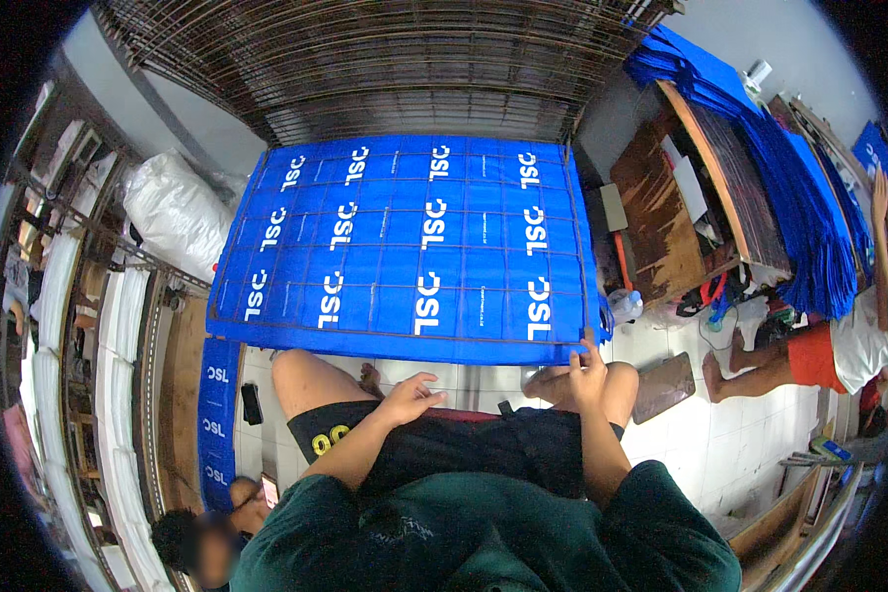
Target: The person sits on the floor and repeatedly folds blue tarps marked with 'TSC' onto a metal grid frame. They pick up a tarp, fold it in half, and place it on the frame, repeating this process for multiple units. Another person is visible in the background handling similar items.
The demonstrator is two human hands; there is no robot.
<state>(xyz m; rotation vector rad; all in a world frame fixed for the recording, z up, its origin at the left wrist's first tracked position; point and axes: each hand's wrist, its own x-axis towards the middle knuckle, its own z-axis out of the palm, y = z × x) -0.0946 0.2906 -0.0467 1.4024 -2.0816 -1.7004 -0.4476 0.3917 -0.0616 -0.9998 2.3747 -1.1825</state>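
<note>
Right hand (587, 367) pinches the near right corner of the wire drying rack (405, 340) loaded with printed blue bags (414, 247). Left hand (411, 397) rests loose on the thigh. Looks like he's repositioning the rack; it probably needs both hands.

Dark green short-sleeved shirt, black shorts with a yellow mark, perhaps numerals, bare forearms

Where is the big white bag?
In the head view, the white bag lies on the person's left, just off the far left corner of the blue printed sheets on the wire rack, beside the shelves.
</note>
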